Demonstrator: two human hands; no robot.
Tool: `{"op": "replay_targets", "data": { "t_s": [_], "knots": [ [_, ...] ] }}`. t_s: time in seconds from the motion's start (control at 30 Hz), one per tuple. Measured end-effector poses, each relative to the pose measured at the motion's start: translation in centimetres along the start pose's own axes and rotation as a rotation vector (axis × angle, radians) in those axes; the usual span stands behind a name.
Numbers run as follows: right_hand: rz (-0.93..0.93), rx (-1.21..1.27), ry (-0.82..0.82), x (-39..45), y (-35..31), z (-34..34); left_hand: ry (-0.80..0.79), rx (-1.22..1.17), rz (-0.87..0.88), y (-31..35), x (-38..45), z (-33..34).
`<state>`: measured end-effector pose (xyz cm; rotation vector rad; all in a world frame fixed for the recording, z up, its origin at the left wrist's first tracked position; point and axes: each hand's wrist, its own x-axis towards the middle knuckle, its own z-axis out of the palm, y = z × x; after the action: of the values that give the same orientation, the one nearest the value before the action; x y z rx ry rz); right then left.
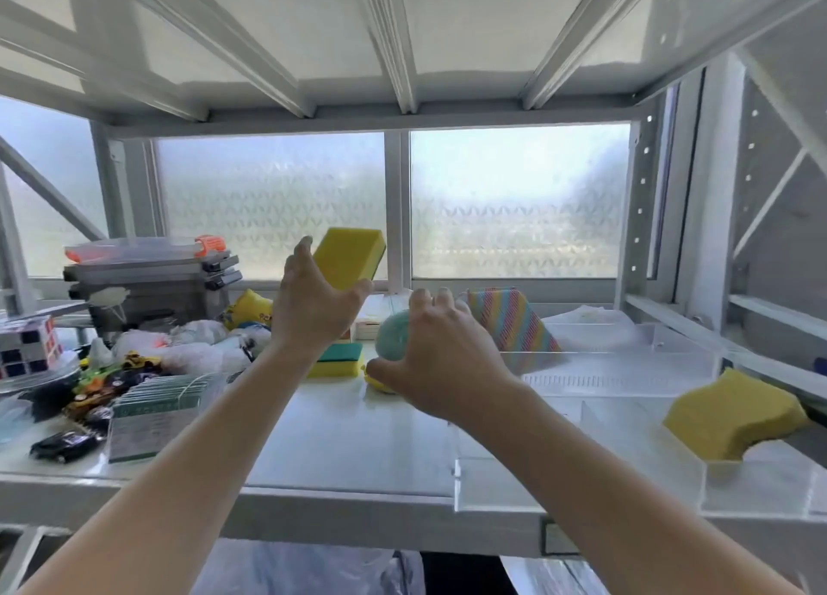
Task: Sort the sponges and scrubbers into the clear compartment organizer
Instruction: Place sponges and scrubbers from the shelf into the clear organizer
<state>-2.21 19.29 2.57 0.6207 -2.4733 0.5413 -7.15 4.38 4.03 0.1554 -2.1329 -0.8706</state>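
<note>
My left hand (313, 303) holds a yellow rectangular sponge with a green edge (351, 256) raised above the shelf. My right hand (441, 361) is closed on a round teal scrubber (394, 335), just above a small yellow item (378, 384) on the shelf. A yellow-and-green sponge (338, 361) lies flat behind my left wrist. The clear compartment organizer (581, 482) sits at the right. A rainbow-striped sponge (514, 326) leans in its back part, and a curved yellow sponge (734, 415) rests in a front right compartment.
At the left are stacked grey boxes (152, 281), a puzzle cube (29, 346), toy cars (67, 447), plastic bags (197, 348) and a clear case (156, 420). A shelf frame hangs overhead, with a frosted window behind.
</note>
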Motion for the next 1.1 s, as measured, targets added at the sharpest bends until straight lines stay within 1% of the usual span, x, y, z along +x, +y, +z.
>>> {"op": "replay_targets", "data": {
  "t_s": [0.07,0.17,0.23,0.33,0.5,0.67,0.8,0.97,1.1],
  "knots": [
    [0.052,-0.012,0.076,-0.2,2.2,-2.2,0.004,-0.071,0.041,2.4,-0.1,1.1],
    [0.129,-0.048,0.148,-0.8,6.0,-5.2,0.007,-0.086,0.12,6.0,-0.8,3.4],
    [0.178,-0.049,0.135,-1.4,8.6,-6.9,-0.015,-0.1,0.16,8.3,-1.4,5.1],
    [0.24,0.015,0.086,-2.7,12.1,-8.7,-0.07,-0.13,0.172,11.4,-2.3,7.9],
    [0.288,0.127,-0.023,-5.4,16.4,-8.6,-0.174,-0.167,0.155,14.7,-4.0,12.1],
    [0.187,0.187,-0.057,-6.8,17.9,-7.5,-0.222,-0.14,0.128,15.7,-5.2,14.4],
    [0.139,0.219,-0.122,-7.6,17.9,-6.7,-0.247,-0.137,0.103,15.7,-5.5,14.9],
    [0.123,0.093,-0.166,-8.3,18.1,-6.1,-0.256,-0.145,0.107,15.2,-5.4,15.1],
    [0.152,-0.044,-0.143,-8.3,17.9,-6.9,-0.27,-0.117,0.11,15.0,-5.4,15.3]
  ]
}}
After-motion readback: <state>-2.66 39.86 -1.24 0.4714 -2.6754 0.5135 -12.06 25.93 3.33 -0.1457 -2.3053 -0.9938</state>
